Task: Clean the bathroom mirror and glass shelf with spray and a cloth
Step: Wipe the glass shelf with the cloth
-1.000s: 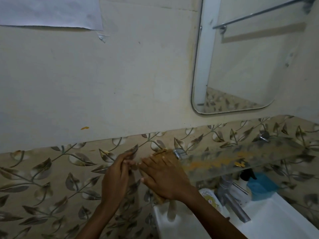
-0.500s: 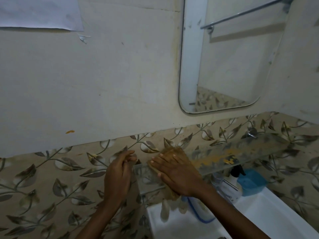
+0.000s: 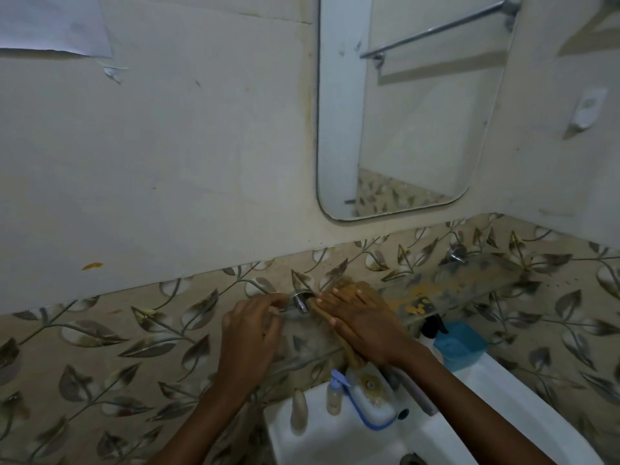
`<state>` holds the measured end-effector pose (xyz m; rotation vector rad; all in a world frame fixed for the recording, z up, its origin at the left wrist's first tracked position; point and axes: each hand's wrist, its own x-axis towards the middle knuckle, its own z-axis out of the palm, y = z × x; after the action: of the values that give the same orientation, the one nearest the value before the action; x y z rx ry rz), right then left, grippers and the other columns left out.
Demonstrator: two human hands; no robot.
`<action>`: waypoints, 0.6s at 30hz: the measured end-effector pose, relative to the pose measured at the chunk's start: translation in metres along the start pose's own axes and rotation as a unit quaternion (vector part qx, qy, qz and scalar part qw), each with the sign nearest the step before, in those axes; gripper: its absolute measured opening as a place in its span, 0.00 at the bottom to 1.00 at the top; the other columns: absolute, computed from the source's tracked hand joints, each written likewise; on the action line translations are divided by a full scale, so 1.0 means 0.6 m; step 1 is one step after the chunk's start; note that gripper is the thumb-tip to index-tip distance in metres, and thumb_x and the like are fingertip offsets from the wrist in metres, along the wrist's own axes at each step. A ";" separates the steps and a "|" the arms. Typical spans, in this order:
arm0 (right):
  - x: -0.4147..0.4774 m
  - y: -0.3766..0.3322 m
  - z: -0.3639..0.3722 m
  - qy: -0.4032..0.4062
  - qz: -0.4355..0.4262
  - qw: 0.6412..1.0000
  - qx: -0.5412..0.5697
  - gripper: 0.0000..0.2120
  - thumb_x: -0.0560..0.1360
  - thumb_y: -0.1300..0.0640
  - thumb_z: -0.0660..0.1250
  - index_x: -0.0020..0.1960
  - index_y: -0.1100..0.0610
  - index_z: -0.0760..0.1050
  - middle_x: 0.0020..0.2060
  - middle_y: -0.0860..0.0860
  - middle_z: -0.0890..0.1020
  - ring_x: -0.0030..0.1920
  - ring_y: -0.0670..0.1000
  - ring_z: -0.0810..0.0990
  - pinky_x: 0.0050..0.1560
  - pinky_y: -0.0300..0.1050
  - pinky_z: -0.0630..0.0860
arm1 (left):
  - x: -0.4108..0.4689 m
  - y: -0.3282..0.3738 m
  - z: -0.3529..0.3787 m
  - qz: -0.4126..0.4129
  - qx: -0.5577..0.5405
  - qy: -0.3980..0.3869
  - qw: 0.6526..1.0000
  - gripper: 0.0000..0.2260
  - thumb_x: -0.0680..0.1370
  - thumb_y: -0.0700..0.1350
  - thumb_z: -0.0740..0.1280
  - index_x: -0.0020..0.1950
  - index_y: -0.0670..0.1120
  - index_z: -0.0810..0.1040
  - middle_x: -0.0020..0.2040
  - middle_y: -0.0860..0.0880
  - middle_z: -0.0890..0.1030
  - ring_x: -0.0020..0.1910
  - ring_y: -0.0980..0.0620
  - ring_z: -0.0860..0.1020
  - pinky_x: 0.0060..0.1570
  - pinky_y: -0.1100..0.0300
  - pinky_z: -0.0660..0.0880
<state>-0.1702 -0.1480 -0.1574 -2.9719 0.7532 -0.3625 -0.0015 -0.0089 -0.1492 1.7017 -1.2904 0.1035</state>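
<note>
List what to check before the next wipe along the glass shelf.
1. Cloth under the wiping hand: ok, the right hand lies flat on the cloth.
2. Shelf steadied: cannot tell, the left hand is at the bracket, but its grip is unclear.
3. Shelf clean: not ok, yellow stains lie on the glass shelf right of the cloth.
4. Spray within reach: cannot tell, bottles stand on the sink, none plainly a spray.
5. Mirror clean: cannot tell.
</note>
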 end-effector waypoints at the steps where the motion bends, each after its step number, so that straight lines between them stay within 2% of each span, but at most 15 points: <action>1: -0.002 0.008 -0.002 0.004 0.008 1.000 -0.006 0.35 0.71 0.38 0.30 0.75 0.43 0.52 0.75 0.42 0.58 0.76 0.44 0.50 0.72 0.44 0.41 | 0.002 0.006 0.007 0.000 0.016 -0.018 1.000 0.21 0.69 0.55 0.51 0.54 0.54 0.78 0.51 0.57 0.78 0.55 0.49 0.75 0.57 0.51 0.66; 6: -0.009 0.041 -0.007 0.006 0.027 0.999 -0.018 0.36 0.70 0.36 0.29 0.75 0.43 0.53 0.75 0.41 0.59 0.76 0.44 0.51 0.72 0.47 0.40 | 0.000 0.014 0.033 0.044 0.109 -0.044 0.992 0.20 0.69 0.54 0.53 0.54 0.53 0.79 0.52 0.52 0.81 0.56 0.47 0.76 0.53 0.56 0.58; 8: -0.012 0.053 -0.010 0.001 0.034 0.999 -0.017 0.34 0.73 0.34 0.32 0.75 0.43 0.54 0.75 0.41 0.59 0.76 0.44 0.51 0.74 0.50 0.41 | 0.000 0.008 0.032 0.039 0.118 -0.044 0.991 0.20 0.69 0.55 0.53 0.53 0.53 0.79 0.52 0.52 0.81 0.56 0.47 0.76 0.54 0.53 0.60; 13: -0.022 0.085 -0.015 0.003 0.047 0.999 0.002 0.33 0.73 0.40 0.34 0.74 0.44 0.56 0.75 0.42 0.61 0.76 0.45 0.52 0.75 0.53 0.48 | 0.002 0.009 0.033 0.041 0.155 -0.042 0.986 0.18 0.68 0.55 0.54 0.48 0.55 0.81 0.50 0.53 0.82 0.53 0.46 0.78 0.54 0.45 0.68; 18: -0.029 0.124 -0.021 0.011 0.070 0.997 -0.007 0.32 0.73 0.36 0.36 0.74 0.43 0.57 0.75 0.43 0.61 0.76 0.44 0.53 0.75 0.53 0.50 | 0.001 0.009 0.033 0.050 0.165 -0.032 0.984 0.17 0.68 0.54 0.55 0.46 0.54 0.82 0.48 0.53 0.83 0.50 0.47 0.80 0.52 0.46 0.69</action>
<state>-0.2223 -0.2050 -0.1568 -2.9100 0.9647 -0.3821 -0.0142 -0.0231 -0.1559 1.9293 -1.4706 0.3402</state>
